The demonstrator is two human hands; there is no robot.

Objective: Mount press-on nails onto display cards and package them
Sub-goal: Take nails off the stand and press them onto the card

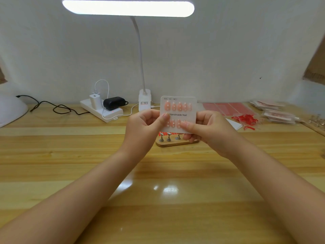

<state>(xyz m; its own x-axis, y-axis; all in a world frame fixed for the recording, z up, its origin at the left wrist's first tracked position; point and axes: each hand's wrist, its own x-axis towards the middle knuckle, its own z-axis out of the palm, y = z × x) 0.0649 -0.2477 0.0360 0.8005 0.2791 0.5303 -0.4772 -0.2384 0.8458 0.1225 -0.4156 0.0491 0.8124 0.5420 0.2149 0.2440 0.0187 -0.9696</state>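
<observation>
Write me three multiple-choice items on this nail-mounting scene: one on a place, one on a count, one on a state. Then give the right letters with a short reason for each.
1. Where is the display card?
A. Flat on the table
B. Held up between both hands
C. Leaning on the lamp base

2. How many pink nails fill the card's top row?
A. Two
B. Five
C. Nine

3. What is the state of the desk lamp?
A. Switched on
C. Lying on its side
B. Switched off

Answers:
1 B: the left hand pinches the card's left edge and the right hand its lower right, above the wooden stand.
2 B: five nails sit above the printed words.
3 A: its bar glows bright white.
</observation>
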